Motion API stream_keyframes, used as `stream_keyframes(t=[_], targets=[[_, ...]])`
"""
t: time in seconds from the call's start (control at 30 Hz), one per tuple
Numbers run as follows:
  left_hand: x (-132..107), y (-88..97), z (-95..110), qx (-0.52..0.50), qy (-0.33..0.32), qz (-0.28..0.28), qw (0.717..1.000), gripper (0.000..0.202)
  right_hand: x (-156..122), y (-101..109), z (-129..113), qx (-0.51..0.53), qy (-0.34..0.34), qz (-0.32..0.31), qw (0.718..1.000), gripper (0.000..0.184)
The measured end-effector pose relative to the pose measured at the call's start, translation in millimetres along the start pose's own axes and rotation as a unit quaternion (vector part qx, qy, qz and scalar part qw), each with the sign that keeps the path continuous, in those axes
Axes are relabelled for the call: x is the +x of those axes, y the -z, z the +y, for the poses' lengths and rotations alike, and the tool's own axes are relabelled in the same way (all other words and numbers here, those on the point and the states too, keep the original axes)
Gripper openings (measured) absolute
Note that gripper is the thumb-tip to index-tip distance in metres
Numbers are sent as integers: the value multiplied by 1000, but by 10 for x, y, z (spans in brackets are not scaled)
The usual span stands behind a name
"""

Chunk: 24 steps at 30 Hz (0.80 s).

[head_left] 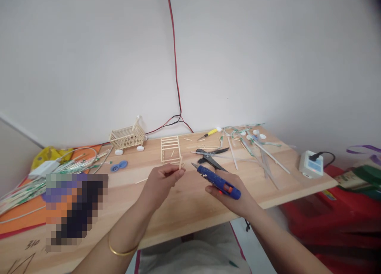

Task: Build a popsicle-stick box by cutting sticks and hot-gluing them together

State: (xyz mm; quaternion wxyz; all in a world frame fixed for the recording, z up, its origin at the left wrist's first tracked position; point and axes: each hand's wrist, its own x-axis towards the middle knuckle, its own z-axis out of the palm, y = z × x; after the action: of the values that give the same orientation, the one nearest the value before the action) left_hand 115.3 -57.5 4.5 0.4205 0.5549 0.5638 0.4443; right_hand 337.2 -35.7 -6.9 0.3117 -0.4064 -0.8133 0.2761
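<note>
My left hand (162, 182) is closed in a pinch on a short wooden stick (180, 163), held upright over the wooden board (190, 210). My right hand (230, 192) grips a blue glue gun (218, 182), and its nozzle points left toward the stick, a small gap away. Just behind the stick lies a flat ladder-like stick frame (170, 149). Black scissors (212, 157) lie right behind the glue gun.
A small stick cart with white wheels (127, 138) stands at the back left. Loose sticks and green-printed wrappers (256, 147) litter the right side, with a yellow screwdriver (208, 134). A white power strip (311, 164) sits at the right edge. Two blue caps (119, 166) and an orange mat (26, 210) lie left.
</note>
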Motion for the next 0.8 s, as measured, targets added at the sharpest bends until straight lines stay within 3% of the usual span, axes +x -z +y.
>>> stream_keyframes(t=[0.13, 0.23, 0.43, 0.8], targets=[[51, 0, -49, -205, 91, -18, 974, 26, -37, 23, -89, 18, 48, -43, 998, 22], [60, -16, -47, -283, 121, -14, 952, 26, -61, -6, -116, 40, 57, -65, 995, 29], [52, -42, 6, -323, 133, -5, 937, 25, -63, -61, -131, 61, 40, -84, 994, 30], [36, -67, 30, -329, 125, -1, 936, 24, -62, -92, -112, 51, 25, -78, 995, 31]])
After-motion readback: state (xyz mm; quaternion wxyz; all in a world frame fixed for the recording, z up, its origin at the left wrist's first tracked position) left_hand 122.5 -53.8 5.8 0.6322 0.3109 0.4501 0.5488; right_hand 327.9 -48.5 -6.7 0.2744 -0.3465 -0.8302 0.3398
